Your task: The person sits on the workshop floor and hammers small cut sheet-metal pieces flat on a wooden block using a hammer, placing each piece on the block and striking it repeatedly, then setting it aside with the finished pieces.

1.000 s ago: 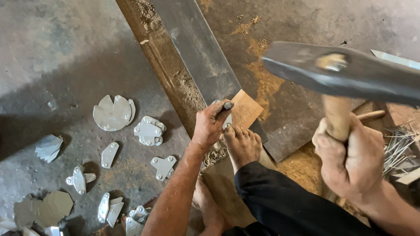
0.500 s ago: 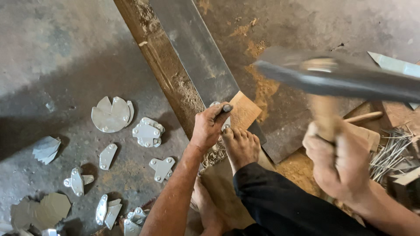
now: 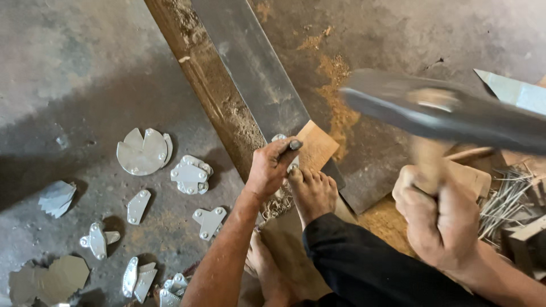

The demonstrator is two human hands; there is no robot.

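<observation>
Partly blurred hammer (image 3: 455,116), punch (image 3: 294,145) mostly hidden

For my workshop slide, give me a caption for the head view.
Left hand steadies a punch on a metal strip while the right hand swings a hammer.

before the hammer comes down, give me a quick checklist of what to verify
1. Left hand closed round the punch: ok.
2. Punch tip seated on the workpiece: cannot tell, the hand hides it.
3. Right hand grip on the wooden handle of the hammer: ok.
4. Hammer head lined up over the punch: not ok, it sits off to the right, blurred.
5. Bare foot clear of the strike spot: not ok, toes right beside the punch.
</observation>
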